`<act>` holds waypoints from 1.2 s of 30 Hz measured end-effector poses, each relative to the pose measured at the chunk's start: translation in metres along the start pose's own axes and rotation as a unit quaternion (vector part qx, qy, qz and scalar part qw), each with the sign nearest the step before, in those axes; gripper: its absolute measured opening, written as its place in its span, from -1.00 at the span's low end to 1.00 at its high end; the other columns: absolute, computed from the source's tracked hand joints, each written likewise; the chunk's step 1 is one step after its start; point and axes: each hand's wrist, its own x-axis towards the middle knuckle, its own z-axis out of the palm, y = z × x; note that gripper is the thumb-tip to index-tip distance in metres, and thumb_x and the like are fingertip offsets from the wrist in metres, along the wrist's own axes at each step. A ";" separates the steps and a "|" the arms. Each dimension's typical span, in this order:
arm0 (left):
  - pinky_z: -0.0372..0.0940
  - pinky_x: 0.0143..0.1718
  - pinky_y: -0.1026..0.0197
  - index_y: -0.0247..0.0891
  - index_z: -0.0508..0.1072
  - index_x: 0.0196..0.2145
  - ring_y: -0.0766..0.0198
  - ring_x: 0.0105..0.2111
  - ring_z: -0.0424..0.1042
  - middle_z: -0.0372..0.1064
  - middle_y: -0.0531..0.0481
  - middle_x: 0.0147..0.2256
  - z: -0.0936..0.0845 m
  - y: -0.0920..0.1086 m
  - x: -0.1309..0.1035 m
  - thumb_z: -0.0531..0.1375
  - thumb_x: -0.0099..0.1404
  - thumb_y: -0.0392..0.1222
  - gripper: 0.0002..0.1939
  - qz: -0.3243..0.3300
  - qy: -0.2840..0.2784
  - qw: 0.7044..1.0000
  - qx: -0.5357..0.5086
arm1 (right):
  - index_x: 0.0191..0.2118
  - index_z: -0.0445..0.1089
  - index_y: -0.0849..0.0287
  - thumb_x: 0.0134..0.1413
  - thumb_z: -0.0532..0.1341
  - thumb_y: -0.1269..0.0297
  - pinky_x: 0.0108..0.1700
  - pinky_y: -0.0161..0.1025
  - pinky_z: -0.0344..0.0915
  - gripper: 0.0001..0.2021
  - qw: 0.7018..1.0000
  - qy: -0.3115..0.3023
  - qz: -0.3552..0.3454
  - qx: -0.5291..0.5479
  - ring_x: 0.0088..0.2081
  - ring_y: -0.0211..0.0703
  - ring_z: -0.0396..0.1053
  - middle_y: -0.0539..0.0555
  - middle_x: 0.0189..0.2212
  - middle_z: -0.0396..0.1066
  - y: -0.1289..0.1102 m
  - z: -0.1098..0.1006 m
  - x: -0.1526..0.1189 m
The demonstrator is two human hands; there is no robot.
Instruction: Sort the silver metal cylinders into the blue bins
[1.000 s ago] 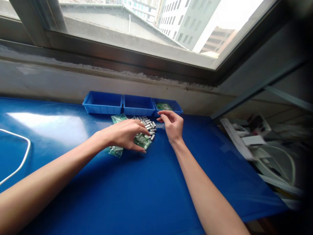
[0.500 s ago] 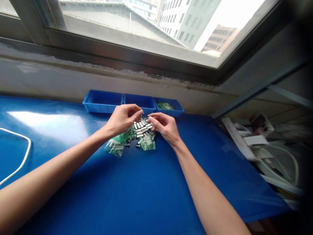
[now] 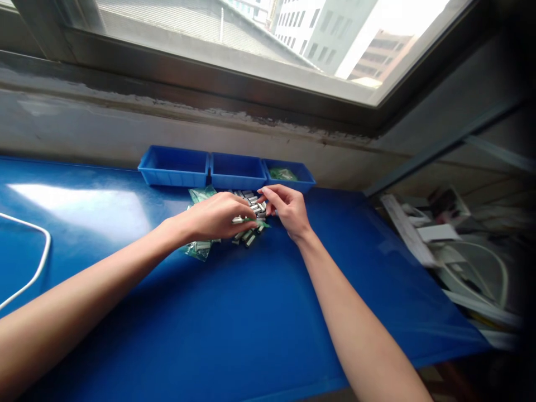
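Note:
My left hand (image 3: 221,215) is closed on a small green-tinted plastic bag (image 3: 263,224), part of which shows past the fingertips. Just beyond it lies a pile of small silvery metal pieces (image 3: 257,207), partly covered by my hands. At the pile's right side is my right hand (image 3: 290,207), thumb and fingers pinched together; whatever they hold is too small to tell. More green plastic bags with metal pieces inside (image 3: 199,250) lie under and beside my left hand, largely hidden by it.
Three blue bins stand in a row against the wall: a left bin (image 3: 173,177), a middle bin (image 3: 237,181) and a right bin (image 3: 307,181) with green bags (image 3: 282,173) inside. A white cable (image 3: 44,257) lies at left on the blue tabletop (image 3: 234,324). Clutter fills the right side.
My left hand has come down and nearer, and the green bag from the pile's front is now in it. My right hand stays by the pile's right side, fingers still pinched.

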 end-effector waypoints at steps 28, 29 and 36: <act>0.35 -0.15 0.22 -0.27 0.63 -0.17 0.16 -0.19 0.55 0.61 -0.09 -0.18 -0.012 -0.013 -0.003 0.15 0.37 -0.10 -0.71 -0.166 0.102 0.981 -0.011 | -0.17 0.38 0.08 -0.12 0.43 0.31 0.05 -0.15 0.52 -0.65 0.939 0.242 0.058 0.235 0.01 -0.06 0.55 0.07 -0.15 0.59 0.022 -0.016 0.016; 0.34 -0.15 0.22 -0.26 0.63 -0.17 0.16 -0.19 0.55 0.61 -0.09 -0.18 -0.019 -0.015 -0.004 0.16 0.36 -0.10 -0.72 -0.156 0.076 0.985 -0.004 | -0.17 0.37 0.07 -0.12 0.42 0.32 0.03 -0.15 0.52 -0.65 0.940 0.245 0.053 0.233 -0.03 -0.07 0.57 0.06 -0.17 0.60 0.019 -0.013 0.015; 0.34 -0.13 0.23 -0.14 0.63 -0.11 0.13 -0.17 0.54 0.59 -0.07 -0.15 -0.074 -0.030 -0.025 0.35 0.16 0.10 -0.61 -0.174 -0.059 0.982 0.040 | -0.19 0.45 0.11 0.09 0.36 0.14 -0.18 -0.14 0.49 -0.78 0.994 0.103 -0.021 -0.015 -0.31 -0.10 0.55 0.06 -0.32 0.57 0.002 0.016 -0.005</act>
